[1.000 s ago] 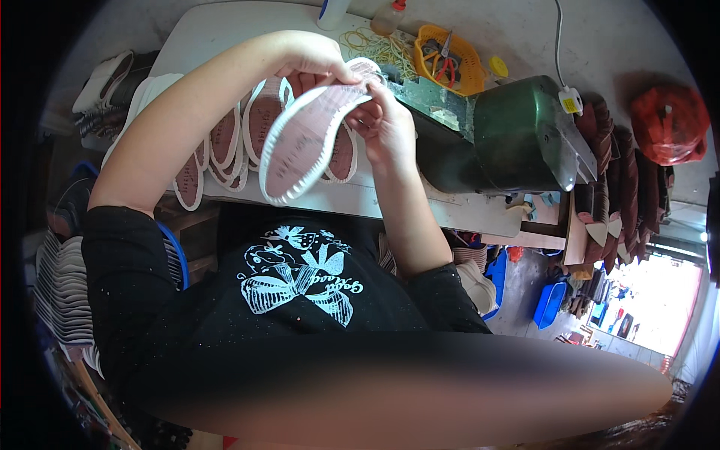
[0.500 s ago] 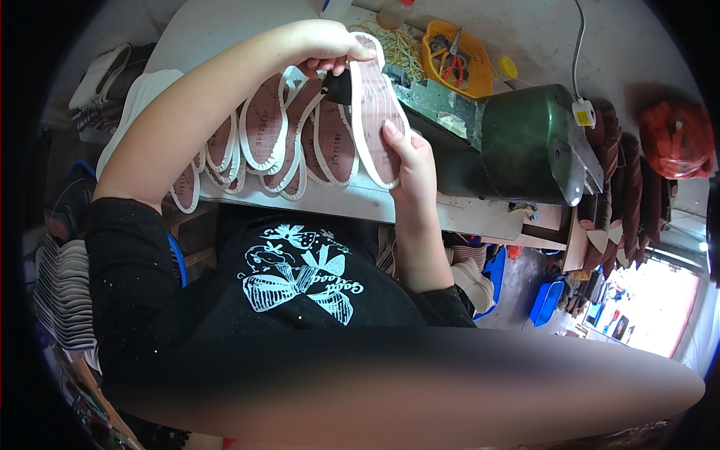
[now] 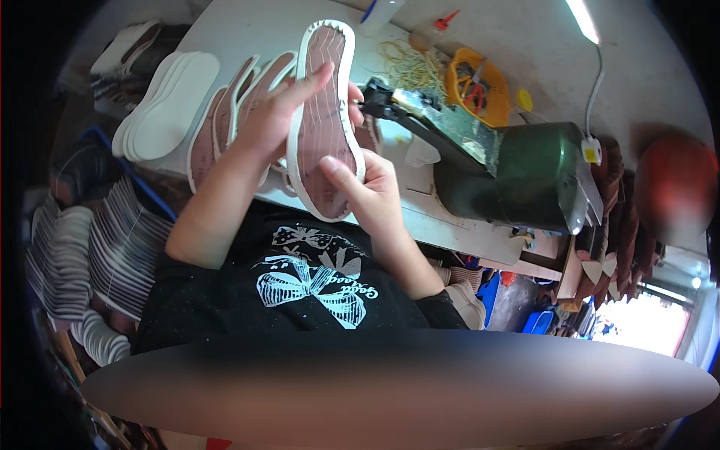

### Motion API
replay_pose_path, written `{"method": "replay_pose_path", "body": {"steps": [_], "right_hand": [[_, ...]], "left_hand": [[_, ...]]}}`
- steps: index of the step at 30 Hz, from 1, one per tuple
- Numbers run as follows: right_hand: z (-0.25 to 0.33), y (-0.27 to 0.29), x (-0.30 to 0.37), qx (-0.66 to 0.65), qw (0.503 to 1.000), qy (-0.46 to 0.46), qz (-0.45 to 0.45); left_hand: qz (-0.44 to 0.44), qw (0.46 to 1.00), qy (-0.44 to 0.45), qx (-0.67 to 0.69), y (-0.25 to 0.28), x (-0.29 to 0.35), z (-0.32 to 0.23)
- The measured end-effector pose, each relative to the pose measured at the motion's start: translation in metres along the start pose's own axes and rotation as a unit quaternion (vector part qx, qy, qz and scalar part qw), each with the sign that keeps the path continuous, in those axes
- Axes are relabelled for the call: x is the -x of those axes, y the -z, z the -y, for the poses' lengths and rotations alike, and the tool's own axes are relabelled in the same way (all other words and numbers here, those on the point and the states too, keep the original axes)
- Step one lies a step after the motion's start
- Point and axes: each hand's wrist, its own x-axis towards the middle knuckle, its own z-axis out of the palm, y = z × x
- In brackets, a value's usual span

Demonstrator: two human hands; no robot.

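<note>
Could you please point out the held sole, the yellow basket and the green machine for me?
Held sole [image 3: 322, 124]: head view, on the brownish middle of its face.
Yellow basket [image 3: 496, 112]: head view, on its wall.
Green machine [image 3: 538, 172]: head view, on the side of its rounded housing.

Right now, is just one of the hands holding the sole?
No, the left hand and the right hand both grip the sole.

left hand [image 3: 271, 124] moved from the sole [image 3: 321, 131]'s far end to its side
left of that hand, white insoles [image 3: 171, 101], half-hidden before, lie uncovered
</note>
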Motion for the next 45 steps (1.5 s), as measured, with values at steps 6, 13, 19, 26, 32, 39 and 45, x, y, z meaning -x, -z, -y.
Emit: {"method": "replay_pose_path", "body": {"steps": [6,13,19,26,32,39,45], "right_hand": [[0.026,0.009,-0.018,0.215,0.956,0.186,-0.068],[0.055,0.03,-0.016,0.392,0.896,0.207,0.029],[0.065,0.028,-0.012,0.513,0.835,0.188,0.067],[0.052,0.03,-0.014,0.416,0.885,0.196,0.07],[0.044,0.029,-0.009,0.459,0.854,0.243,-0.016],[0.021,0.025,-0.014,0.468,0.83,0.278,-0.124],[-0.005,0.028,-0.017,0.306,0.881,0.319,-0.17]], "left_hand": [[-0.133,0.966,-0.138,-0.172,-0.011,0.031,0.017],[-0.085,0.889,-0.261,-0.367,-0.024,0.032,0.026],[-0.138,0.863,-0.208,-0.439,-0.039,0.035,0.027],[-0.141,0.873,-0.18,-0.43,-0.038,0.033,0.023],[-0.126,0.845,-0.188,-0.484,-0.046,0.025,0.025],[-0.136,0.862,-0.17,-0.458,-0.049,0.02,0.028],[-0.141,0.866,-0.182,-0.443,-0.047,0.018,0.029]]}}
